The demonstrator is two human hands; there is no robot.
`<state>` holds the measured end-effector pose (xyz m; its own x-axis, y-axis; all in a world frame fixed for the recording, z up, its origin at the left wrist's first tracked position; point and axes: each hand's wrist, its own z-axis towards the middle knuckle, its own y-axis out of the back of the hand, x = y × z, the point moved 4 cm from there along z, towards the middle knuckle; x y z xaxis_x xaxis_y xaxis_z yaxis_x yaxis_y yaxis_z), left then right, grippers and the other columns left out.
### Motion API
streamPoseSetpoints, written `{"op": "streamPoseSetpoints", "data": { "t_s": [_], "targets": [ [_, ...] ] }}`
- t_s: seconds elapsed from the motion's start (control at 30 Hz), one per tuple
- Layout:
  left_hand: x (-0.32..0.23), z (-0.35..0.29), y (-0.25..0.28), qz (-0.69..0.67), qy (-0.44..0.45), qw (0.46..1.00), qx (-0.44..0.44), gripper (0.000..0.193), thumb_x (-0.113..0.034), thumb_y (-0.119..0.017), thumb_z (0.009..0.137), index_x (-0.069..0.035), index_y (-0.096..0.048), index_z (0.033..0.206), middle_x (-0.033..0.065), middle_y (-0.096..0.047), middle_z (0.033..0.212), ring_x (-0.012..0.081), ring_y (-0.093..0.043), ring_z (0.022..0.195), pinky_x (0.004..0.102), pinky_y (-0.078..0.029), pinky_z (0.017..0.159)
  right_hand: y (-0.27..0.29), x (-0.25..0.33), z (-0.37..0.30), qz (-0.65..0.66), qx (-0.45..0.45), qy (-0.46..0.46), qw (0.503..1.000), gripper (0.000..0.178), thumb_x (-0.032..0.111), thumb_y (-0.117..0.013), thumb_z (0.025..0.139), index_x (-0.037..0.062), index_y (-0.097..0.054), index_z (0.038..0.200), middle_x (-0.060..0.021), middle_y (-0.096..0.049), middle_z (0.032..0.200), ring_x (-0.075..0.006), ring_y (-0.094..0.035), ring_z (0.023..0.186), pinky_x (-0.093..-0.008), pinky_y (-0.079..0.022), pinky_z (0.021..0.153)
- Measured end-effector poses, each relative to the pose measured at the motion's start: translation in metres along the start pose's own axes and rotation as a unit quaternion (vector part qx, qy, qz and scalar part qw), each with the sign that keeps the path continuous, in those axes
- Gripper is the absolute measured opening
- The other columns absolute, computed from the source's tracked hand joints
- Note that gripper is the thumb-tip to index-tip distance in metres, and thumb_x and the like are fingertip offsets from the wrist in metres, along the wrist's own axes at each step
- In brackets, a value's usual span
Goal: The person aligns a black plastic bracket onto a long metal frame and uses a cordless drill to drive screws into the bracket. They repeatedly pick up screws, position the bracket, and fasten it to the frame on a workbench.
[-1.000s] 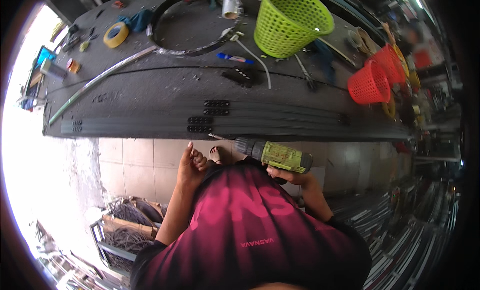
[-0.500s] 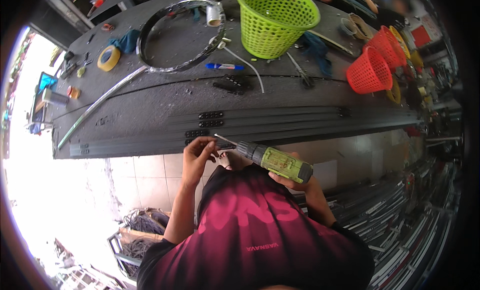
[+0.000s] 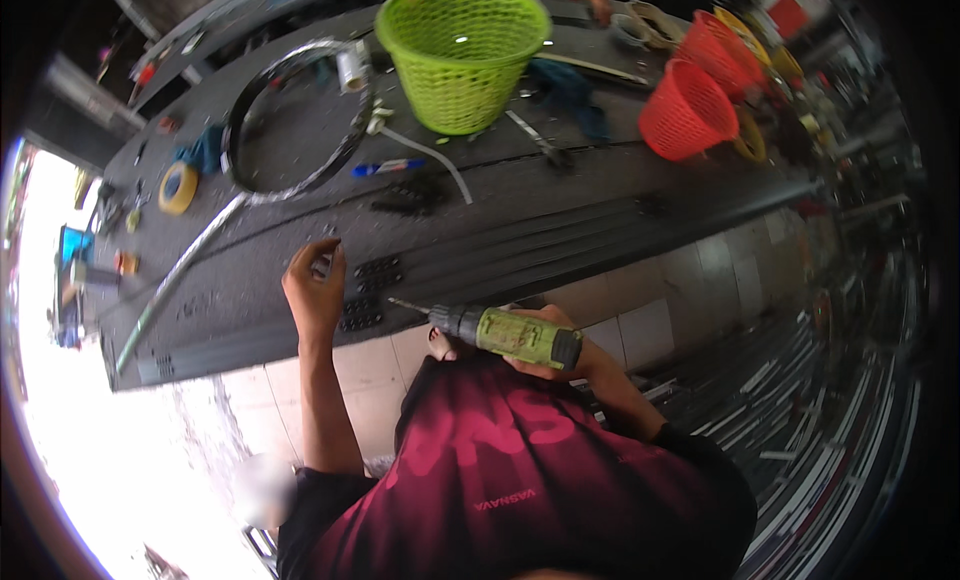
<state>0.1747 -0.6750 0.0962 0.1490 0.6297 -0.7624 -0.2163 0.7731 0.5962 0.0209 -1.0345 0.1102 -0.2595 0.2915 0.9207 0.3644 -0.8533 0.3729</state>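
My right hand (image 3: 548,355) grips a green-and-black cordless drill (image 3: 522,338) in front of the table's near edge. The drill's long bit points left, toward the black perforated pieces (image 3: 362,314) lying on dark strips. My left hand (image 3: 315,285) is raised over the table just left of those pieces. Its thumb and fingers curl together in a pinch, and small bright bits show between them, too small to name. More perforated pieces (image 3: 379,271) sit slightly farther back. Long dark strips (image 3: 540,242) run along the near side of the table.
A green basket (image 3: 463,80) stands at the back, with a red basket (image 3: 690,115) to its right. Wrapped coil (image 3: 236,145), tape roll (image 3: 178,187) and blue marker (image 3: 388,167) lie on the left. Another person's hand (image 3: 597,0) shows at the far edge. Metal bars (image 3: 800,450) fill the right floor.
My left hand has moved left, away from the drill bit, and out over the table. The drill stays in my right hand. The whole view has turned and shifted.
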Motion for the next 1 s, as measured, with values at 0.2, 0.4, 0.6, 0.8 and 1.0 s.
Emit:
{"op": "streamPoseSetpoints", "data": {
  "t_s": [0.2,0.4,0.6,0.8,1.0],
  "targets": [
    [-0.063,-0.033,-0.086,-0.449,0.140,0.848,0.244,0.084,-0.069,-0.040,0.121,0.005,-0.074,0.140,0.0183,-0.083,0.123,0.0252,-0.079,0.111,0.0419,-0.062,0.098,0.022,0.012,-0.008,0.041,-0.072,-0.010,0.996,0.059,0.017,-0.089,0.085,0.0021,-0.071,0.139,-0.0163,-0.083,0.120,-0.0344,-0.083,0.105,-0.0394,-0.064,0.097],
    [-0.144,-0.087,-0.137,-0.635,0.170,0.717,0.230,0.073,-0.070,-0.048,0.115,0.000,-0.068,0.123,0.0268,-0.075,0.132,0.0443,-0.071,0.127,0.0562,-0.053,0.114,0.035,0.022,0.021,0.037,-0.019,-0.056,0.998,0.051,0.018,-0.090,0.084,0.0011,-0.069,0.127,-0.0234,-0.081,0.108,-0.0439,-0.081,0.107,-0.0482,-0.063,0.088],
    [-0.118,-0.082,-0.127,-0.629,0.359,0.689,-0.028,0.055,-0.065,-0.064,0.107,-0.010,-0.067,0.103,0.0102,-0.070,0.089,0.0308,-0.071,0.081,0.0498,-0.061,0.083,0.122,0.009,0.059,0.053,0.103,-0.026,0.993,0.058,0.022,-0.092,0.087,-0.0017,-0.073,0.137,-0.0236,-0.083,0.120,-0.0404,-0.082,0.108,-0.0478,-0.064,0.095],
    [-0.076,-0.101,-0.103,-0.618,0.412,0.650,-0.161,0.048,-0.063,-0.074,0.101,-0.015,-0.070,0.100,0.0094,-0.073,0.084,0.0263,-0.073,0.073,0.0440,-0.064,0.068,0.222,-0.106,0.137,-0.350,-0.182,-0.150,0.907,0.069,0.046,-0.098,0.088,-0.0020,-0.076,0.132,-0.0202,-0.075,0.130,-0.0357,-0.074,0.123,-0.0478,-0.062,0.108],
    [-0.088,-0.134,-0.096,-0.599,0.394,0.654,-0.242,0.048,-0.065,-0.070,0.102,-0.017,-0.070,0.098,0.0076,-0.072,0.083,0.0246,-0.072,0.070,0.0406,-0.062,0.065,0.220,-0.180,0.153,-0.390,-0.114,-0.246,0.880,0.077,0.046,-0.105,0.077,-0.0033,-0.076,0.129,-0.0218,-0.067,0.137,-0.0402,-0.069,0.126,-0.0507,-0.061,0.110]
  ]
}}
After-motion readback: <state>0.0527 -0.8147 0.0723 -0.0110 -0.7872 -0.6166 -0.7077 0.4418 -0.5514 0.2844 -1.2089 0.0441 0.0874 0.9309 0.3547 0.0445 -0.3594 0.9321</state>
